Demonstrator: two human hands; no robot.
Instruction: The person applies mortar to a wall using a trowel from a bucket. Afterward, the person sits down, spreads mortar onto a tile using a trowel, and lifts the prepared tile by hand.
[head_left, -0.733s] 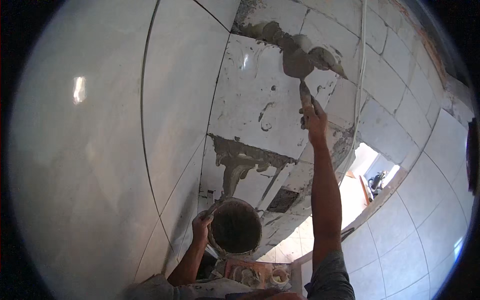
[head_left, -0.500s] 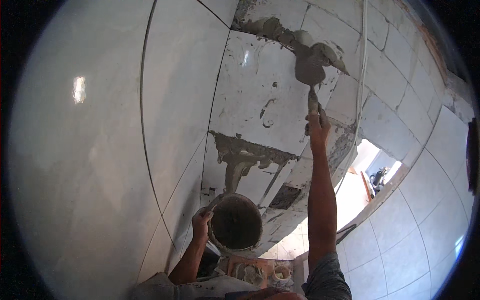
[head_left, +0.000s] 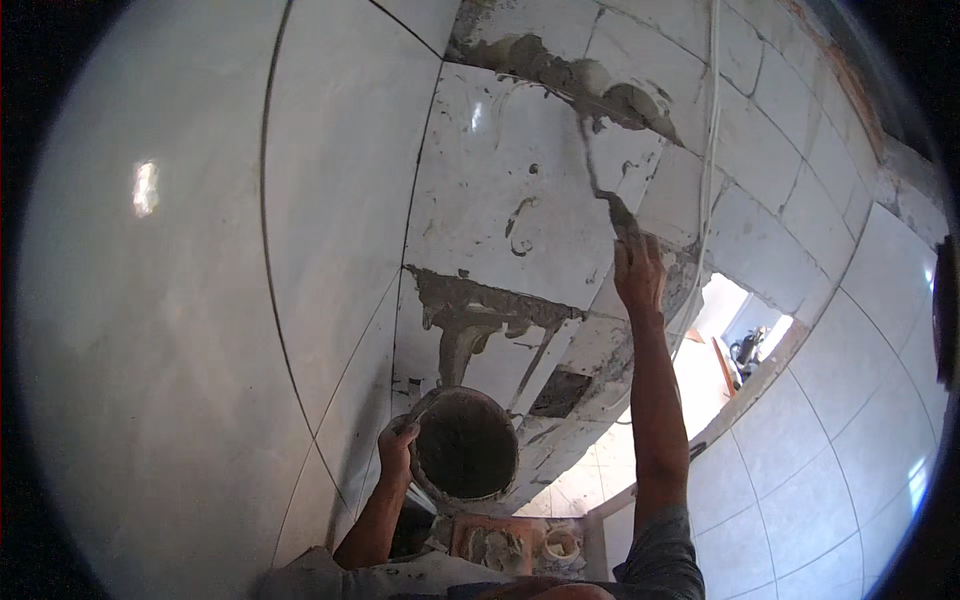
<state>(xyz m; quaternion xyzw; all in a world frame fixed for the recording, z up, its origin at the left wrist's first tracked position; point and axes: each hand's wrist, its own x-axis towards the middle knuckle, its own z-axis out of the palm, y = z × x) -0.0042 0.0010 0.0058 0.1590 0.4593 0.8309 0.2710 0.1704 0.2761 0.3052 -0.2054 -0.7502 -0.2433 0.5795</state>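
Note:
My right hand [head_left: 640,275] is closed round the handle of a mortar-coated trowel [head_left: 622,213], arm stretched forward. The trowel's blade appears nearly edge-on, its far end close to the grey mortar [head_left: 525,62] spread along the upper edge of a large white tile [head_left: 465,185]. Lower down, my left hand [head_left: 397,452] grips the left rim of a round bucket [head_left: 432,487], thumb over the edge. Dark wet-looking mortar [head_left: 465,445] shows inside the bucket, which is tilted with its mouth towards me.
Glossy tiled wall [head_left: 180,330] runs along the left. A white cable [head_left: 712,120] hangs at the right, by a bright opening [head_left: 715,350]. More mortar [head_left: 480,300] lies below the large tile. A small pale bucket [head_left: 562,548] stands at the bottom beside an orange-edged tray [head_left: 495,548].
The trowel has turned from its broad face showing to nearly edge-on, and my right hand has come slightly nearer. My left hand keeps its hold on the bucket. The view has shifted a little.

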